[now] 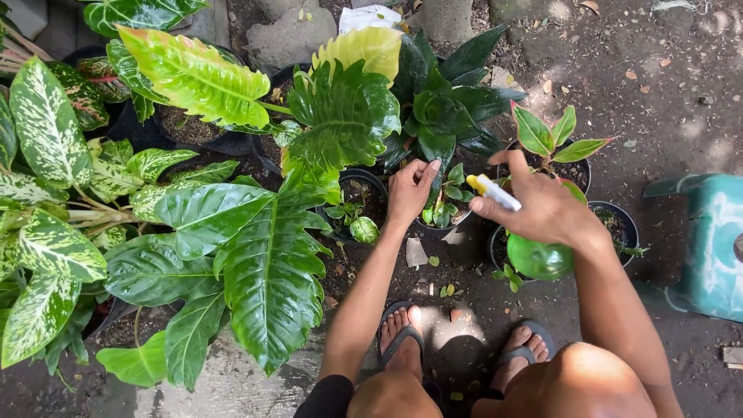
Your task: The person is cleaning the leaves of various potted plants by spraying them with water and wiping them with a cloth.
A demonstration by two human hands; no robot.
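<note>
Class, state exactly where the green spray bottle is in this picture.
The green spray bottle is in the right hand, right of centre, over small black pots and just right of the left hand.
</note>
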